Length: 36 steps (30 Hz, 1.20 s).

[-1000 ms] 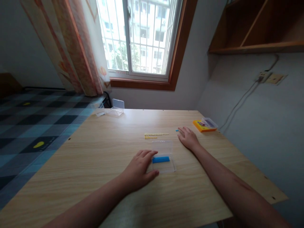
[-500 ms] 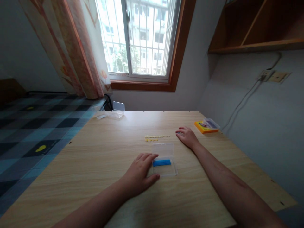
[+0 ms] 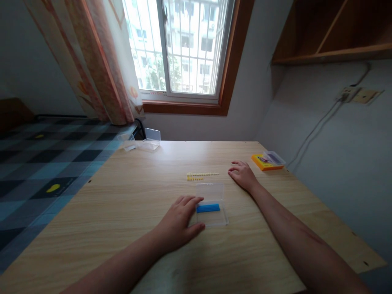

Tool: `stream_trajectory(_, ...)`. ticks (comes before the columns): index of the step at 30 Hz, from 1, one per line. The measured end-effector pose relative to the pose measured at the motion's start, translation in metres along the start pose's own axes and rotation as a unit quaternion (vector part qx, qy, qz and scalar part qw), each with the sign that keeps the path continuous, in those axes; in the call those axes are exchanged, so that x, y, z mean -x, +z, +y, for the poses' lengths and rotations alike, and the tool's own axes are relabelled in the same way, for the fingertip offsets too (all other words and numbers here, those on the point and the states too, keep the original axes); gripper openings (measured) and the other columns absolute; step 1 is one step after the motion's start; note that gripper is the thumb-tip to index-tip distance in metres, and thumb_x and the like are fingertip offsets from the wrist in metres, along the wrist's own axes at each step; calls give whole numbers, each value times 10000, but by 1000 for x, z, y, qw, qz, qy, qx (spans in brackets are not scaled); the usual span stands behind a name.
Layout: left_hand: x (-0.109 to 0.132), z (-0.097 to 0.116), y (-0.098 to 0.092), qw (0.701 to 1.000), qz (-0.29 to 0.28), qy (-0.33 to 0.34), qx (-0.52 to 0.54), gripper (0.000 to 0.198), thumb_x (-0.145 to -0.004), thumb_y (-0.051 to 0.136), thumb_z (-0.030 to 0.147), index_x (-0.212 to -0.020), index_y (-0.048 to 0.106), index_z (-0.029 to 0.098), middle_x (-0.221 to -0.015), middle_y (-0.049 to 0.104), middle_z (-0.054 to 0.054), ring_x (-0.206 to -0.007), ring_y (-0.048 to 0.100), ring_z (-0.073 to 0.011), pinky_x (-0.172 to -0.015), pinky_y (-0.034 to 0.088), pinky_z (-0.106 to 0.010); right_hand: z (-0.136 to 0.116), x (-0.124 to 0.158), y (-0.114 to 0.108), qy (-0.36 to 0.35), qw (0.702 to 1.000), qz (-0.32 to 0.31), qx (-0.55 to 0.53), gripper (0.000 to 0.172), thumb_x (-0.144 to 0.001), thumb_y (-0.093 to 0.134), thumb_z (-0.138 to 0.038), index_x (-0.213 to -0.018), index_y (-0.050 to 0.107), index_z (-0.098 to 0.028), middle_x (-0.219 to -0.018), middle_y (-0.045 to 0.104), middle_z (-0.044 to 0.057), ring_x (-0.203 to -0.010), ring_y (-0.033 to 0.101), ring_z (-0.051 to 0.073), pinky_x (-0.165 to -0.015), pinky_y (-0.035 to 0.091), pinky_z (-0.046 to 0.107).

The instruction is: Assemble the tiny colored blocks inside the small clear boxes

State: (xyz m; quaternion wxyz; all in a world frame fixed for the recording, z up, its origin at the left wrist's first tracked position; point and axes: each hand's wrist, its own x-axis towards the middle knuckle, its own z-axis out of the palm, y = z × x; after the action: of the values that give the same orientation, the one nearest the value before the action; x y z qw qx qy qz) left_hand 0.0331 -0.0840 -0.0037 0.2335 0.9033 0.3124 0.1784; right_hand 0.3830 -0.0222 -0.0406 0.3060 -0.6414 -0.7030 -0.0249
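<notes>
A clear plastic box (image 3: 226,218) lies with its lid folded back on the wooden table, and a blue strip (image 3: 208,208) is in it. My left hand (image 3: 180,218) spans the box's left side, fingers by the hinge corner and thumb at the front edge. Beyond the box run two rows of tiny pieces: a longer pale row (image 3: 203,174) and a shorter yellow row (image 3: 195,179). To the right of these rows, my right hand (image 3: 243,175) rests low over the table with bent fingers and thumb close together; whatever is between them is too small to name.
On the right stands an orange-yellow box (image 3: 263,162), with a clear plastic case (image 3: 275,158) leaning on it. Open clear cases (image 3: 150,143) sit at the table's far left corner. A checked bed (image 3: 67,163) borders the left side; a wall shelf (image 3: 330,57) hangs upper right.
My right hand has shifted slightly right, away from the rows, its fingertips closing in a little. My left hand and the clear box stay put; the view has tilted slightly.
</notes>
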Motion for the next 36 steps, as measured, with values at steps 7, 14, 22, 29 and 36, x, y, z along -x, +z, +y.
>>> stream_trajectory(7,1,0,0,1000,3,6,1,614,-857,705,362,-1420,479,266,-1393,584,-104,-1284,516,-320,-1113,421,-531,-31,7,-35,-28,999,25,-19,165,-898,651,-288,-838,774,-196,-983,731,110,-1001,616,267,-956,449,435)
stream_trajectory(14,0,3,0,1000,3,1,3,605,-825,751,359,-1372,521,238,-1373,591,-106,-1276,521,-313,-1113,423,-513,-125,36,-88,-200,940,-237,-139,116,-910,663,-234,-885,775,-222,-789,694,7,-679,596,121,-637,412,238)
stream_trajectory(22,0,2,1,1000,11,6,16,555,-800,773,372,-1291,555,232,-1316,620,-105,-1232,546,-311,-1080,442,-499,-155,57,-53,-221,930,-285,-73,134,-855,662,-157,-797,770,-211,-766,705,8,-656,589,125,-623,366,242)
stream_trajectory(29,-2,3,0,1000,8,15,15,503,-819,758,390,-1257,565,235,-1291,634,-100,-1208,558,-306,-1063,448,-494,-160,60,-44,-224,931,-272,-95,173,-875,630,-153,-772,760,-205,-799,724,9,-685,605,123,-636,368,238)
stream_trajectory(36,-1,3,0,1000,5,11,7,532,-826,761,397,-1285,550,230,-1303,624,-106,-1219,551,-309,-1068,449,-499,-140,53,-56,-260,924,-262,-101,309,-803,613,-118,-994,806,-265,-832,710,6,-687,608,134,-670,402,258)
